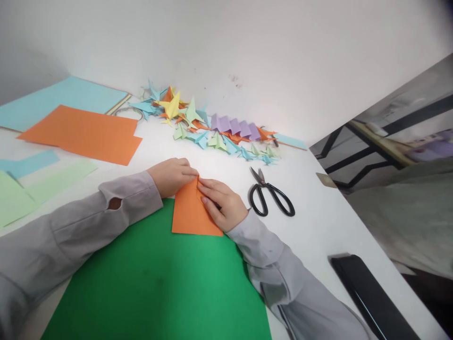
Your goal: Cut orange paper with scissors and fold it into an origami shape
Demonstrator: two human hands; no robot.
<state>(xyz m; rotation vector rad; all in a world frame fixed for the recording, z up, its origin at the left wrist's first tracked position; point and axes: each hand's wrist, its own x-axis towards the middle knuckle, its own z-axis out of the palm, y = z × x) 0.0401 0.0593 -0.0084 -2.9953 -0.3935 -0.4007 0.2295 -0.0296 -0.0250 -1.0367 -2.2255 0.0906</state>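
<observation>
A small orange paper [191,215] lies on a large green sheet [159,283] on the white table [318,222]. My left hand [171,175] is curled at the paper's top left corner, fingertips pressing on its upper edge. My right hand [222,203] lies on the paper's right side, fingers pressed down along a fold at the top. Both hands meet at the paper's upper corner. Grey sleeves cover both arms.
Black scissors [271,194] lie just right of my right hand. A row of folded paper figures [212,127] runs along the wall. Orange [83,134], blue [63,99] and light green [21,193] sheets lie at the left. A black flat object [371,295] sits near the right table edge.
</observation>
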